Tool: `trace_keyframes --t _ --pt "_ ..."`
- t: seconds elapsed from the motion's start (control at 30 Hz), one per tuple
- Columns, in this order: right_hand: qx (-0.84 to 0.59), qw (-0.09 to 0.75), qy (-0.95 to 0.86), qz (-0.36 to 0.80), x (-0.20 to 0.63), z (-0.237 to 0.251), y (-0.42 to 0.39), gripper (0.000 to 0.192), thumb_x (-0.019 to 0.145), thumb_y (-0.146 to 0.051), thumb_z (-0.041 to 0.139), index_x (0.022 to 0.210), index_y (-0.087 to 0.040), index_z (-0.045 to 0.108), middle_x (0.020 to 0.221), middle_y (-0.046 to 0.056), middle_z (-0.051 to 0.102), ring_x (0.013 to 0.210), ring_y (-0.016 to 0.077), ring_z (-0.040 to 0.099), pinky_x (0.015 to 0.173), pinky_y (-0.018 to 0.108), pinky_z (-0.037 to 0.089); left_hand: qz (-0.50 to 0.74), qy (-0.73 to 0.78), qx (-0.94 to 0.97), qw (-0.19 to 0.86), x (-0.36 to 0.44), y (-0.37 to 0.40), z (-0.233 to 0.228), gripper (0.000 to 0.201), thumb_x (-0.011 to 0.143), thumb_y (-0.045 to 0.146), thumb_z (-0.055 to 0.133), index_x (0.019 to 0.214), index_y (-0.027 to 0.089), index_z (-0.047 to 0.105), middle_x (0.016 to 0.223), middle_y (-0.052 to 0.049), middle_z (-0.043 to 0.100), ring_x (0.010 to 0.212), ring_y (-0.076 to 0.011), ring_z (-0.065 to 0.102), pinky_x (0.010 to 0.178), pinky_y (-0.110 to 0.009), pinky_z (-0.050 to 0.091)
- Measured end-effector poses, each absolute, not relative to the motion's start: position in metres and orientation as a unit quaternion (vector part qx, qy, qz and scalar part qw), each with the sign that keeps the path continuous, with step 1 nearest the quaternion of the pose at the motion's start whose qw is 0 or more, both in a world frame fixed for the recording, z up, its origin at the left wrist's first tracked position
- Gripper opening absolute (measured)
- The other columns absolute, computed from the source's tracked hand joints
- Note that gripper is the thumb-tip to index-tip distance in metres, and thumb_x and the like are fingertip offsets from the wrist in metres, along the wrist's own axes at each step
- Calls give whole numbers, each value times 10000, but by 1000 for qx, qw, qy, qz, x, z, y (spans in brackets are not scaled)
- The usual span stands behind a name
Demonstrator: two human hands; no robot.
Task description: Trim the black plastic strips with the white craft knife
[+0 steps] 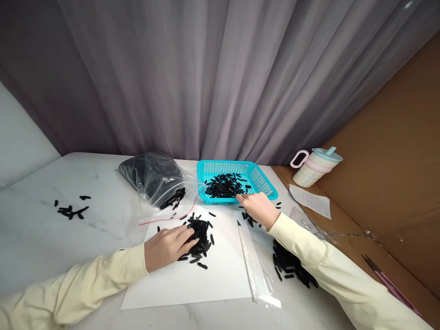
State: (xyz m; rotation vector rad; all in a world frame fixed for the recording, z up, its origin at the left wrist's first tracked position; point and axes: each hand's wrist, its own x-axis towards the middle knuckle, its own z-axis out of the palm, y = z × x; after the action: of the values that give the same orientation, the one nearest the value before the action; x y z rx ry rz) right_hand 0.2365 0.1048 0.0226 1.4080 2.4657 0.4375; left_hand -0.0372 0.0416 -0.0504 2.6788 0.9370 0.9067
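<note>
My left hand [170,245] rests on a pile of small black elongated pieces [203,239] on a white sheet [213,288]. Its fingers are stretched out and a little apart, with the tips among the pieces. At the front rim of a turquoise plastic basket [264,181], my right hand [258,208] is closed, fingertips together. What they hold, if anything, is too small to make out. Inside the basket lies a heap of the same black pieces [225,185]. More black pieces [249,219] lie just under my right hand.
A clear zip bag [151,176] full of black pieces stands left of the basket. Loose pieces [70,212] lie far left, another pile [292,266] beneath my right forearm. A white dark-tipped stick [248,263], cup [316,167], paper slip [310,200] and scissors [392,286] are rightward.
</note>
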Motion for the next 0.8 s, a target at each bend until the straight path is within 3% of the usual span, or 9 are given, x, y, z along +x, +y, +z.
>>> trace_keyframes --t 0.1,0.17,0.23,0.3,0.4,0.47,0.53,0.63,0.8 --pt "495 118 847 156 234 29 109 211 827 -35 478 999 -117 570 792 107 690 744 222 669 533 247 390 323 400 825 234 -29 41 -29 165 883 290 452 937 197 578 873 -30 648 758 -144 615 697 -237 485" --pt "495 97 848 164 228 36 104 241 849 -114 518 1089 -104 539 915 141 685 861 245 655 574 262 435 325 464 729 384 -22 42 -13 132 832 313 534 846 192 587 725 12 597 598 -94 553 550 -175 454" --pt "483 55 857 168 218 43 93 316 882 -193 510 1182 -98 485 1110 179 624 1029 254 595 651 283 472 332 490 555 585 -18 47 0 132 809 305 556 781 177 575 521 66 410 377 -38 370 306 -123 246" --pt "453 -32 878 152 205 50 78 306 909 -229 469 1187 -104 492 1171 179 595 1059 256 579 707 309 489 316 427 306 790 -17 54 8 126 821 256 529 745 156 545 483 83 331 315 -11 233 258 -104 90" --pt "364 -166 910 110 187 52 54 252 931 -222 406 1093 -116 567 1093 166 641 1007 269 605 723 344 490 284 397 206 848 -20 65 14 229 857 241 411 685 123 507 518 54 363 332 -17 265 244 -101 108" --pt "302 -203 928 84 176 47 39 259 936 -195 375 1068 -134 589 1049 151 660 1024 266 594 736 352 481 273 387 172 864 -19 67 14 264 859 264 397 662 116 492 525 43 390 338 -12 294 244 -89 133" --pt "246 -207 944 76 164 39 28 278 937 -168 349 1070 -124 589 1032 157 659 975 255 600 700 350 472 268 379 148 873 -14 66 12 263 838 299 435 649 123 483 499 53 397 323 -7 299 244 -85 148" --pt "193 -206 947 153 150 28 19 298 933 -125 309 1020 -82 590 934 157 650 813 235 579 592 343 433 249 384 131 879 0 62 6 269 773 339 511 592 153 442 438 68 391 308 -33 354 254 -123 229" --pt "233 -150 949 153 143 20 15 180 866 -96 415 803 -114 583 801 92 578 730 214 489 690 364 418 205 398 127 885 21 61 -1 251 710 305 550 547 175 411 421 50 445 395 -103 502 339 -186 359"
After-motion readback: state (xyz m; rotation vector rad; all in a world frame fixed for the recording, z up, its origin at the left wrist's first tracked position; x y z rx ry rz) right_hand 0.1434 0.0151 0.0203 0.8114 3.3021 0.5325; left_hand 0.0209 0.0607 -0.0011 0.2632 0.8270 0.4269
